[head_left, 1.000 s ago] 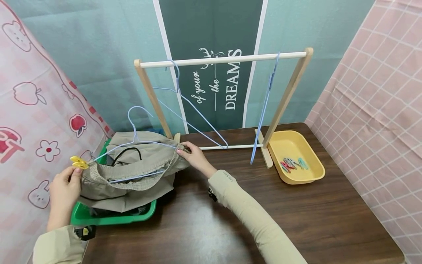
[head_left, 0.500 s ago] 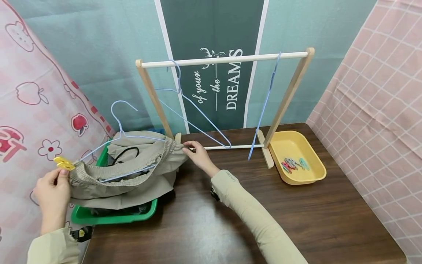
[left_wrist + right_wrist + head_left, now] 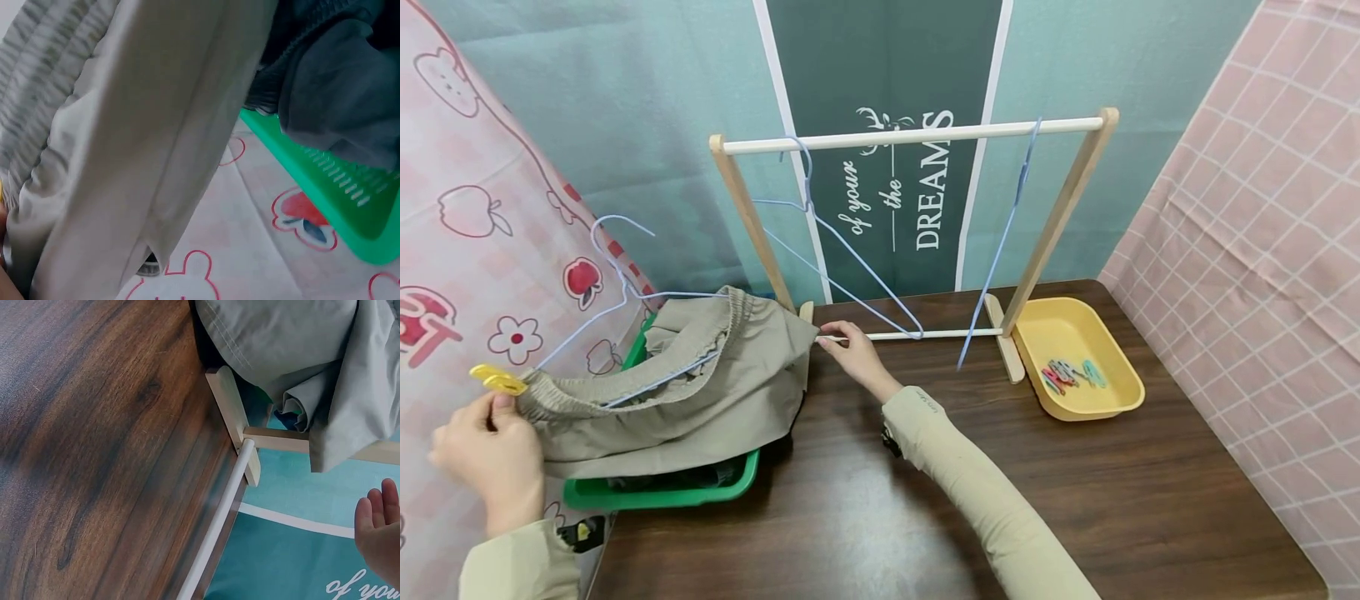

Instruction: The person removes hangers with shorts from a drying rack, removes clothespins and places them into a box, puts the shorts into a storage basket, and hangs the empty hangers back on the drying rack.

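Grey-beige pants (image 3: 700, 417) with a gathered elastic waistband hang slanted over the green basket (image 3: 662, 500). A light-blue hanger (image 3: 625, 283) runs through the waistband, its hook free in the air. At the waistband's left end sits a yellow clothespin (image 3: 499, 379), and my left hand (image 3: 493, 458) pinches it between thumb and fingers. My right hand (image 3: 857, 358) is beside the right end of the pants with loosely bent fingers. In the right wrist view a gap shows between those fingers (image 3: 378, 509) and the corner of the cloth, and they hold nothing.
Behind stands a drying rack (image 3: 917, 133) with a blue hanger (image 3: 850, 250) at its left and another blue hanger (image 3: 1000, 258) at its right. A yellow tray (image 3: 1075, 325) with several clothespins is at the right. Dark clothing (image 3: 344, 87) lies in the basket.
My left hand has drawn the clothespin, hanger and waistband left. The right end of the waistband has slipped away from my right hand, which stays nearly in place and has let go of the pants.
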A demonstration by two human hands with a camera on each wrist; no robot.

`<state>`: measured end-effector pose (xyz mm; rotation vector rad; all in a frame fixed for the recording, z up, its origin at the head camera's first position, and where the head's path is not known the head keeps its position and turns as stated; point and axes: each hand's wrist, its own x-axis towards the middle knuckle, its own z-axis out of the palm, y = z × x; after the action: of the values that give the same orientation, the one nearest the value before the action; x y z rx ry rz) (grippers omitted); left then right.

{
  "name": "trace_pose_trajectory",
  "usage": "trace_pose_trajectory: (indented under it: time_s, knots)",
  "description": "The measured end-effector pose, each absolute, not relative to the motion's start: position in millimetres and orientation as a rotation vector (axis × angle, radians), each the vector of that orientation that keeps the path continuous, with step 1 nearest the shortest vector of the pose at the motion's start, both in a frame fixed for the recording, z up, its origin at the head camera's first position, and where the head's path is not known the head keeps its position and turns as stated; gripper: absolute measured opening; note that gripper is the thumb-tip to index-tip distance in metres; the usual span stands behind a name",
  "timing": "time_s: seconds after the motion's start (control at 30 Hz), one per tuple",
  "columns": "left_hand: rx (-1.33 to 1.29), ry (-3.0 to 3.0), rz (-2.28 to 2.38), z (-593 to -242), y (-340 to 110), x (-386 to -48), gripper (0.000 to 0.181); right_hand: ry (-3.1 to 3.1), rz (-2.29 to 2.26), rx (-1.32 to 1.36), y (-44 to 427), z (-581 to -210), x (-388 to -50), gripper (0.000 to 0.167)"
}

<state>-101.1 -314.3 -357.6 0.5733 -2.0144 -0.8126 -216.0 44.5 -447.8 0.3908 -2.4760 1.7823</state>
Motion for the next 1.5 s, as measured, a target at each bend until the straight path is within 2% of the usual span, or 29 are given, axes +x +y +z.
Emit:
trace_pose_trajectory:
  time_s: [0.5,0.77,1.2,1.23,1.37,1.5]
  knots:
    - [0.689,-2.130,-0.610,-345.4,-283.6,-113.5,0.040,-2.489,1.786,0.378,43.0,-447.5,-215.8,0.031]
    - [0.651,-2.304,-0.666,-341.7,-278.8,-117.2,0.037,-2.481,1.830,0.369,40.3,-446.1,-215.4,0.029]
    - [0.690,-2.396,-0.957,-333.8,-293.0,-110.6,0.043,-2.523,1.854,0.394,32.4,-441.7,-211.9,0.029]
    - [0.691,-2.405,-0.975,-333.0,-294.2,-110.0,0.040,-2.520,1.859,0.403,31.7,-441.3,-211.6,0.029]
    - [0.630,-2.427,-1.071,-331.7,-298.9,-106.4,0.012,-2.526,1.869,0.434,28.6,-437.8,-209.3,0.027]
    - [0.469,-2.461,-1.154,-331.6,-300.9,-103.5,0.030,-2.542,1.865,0.487,23.8,-429.9,-206.8,0.029]
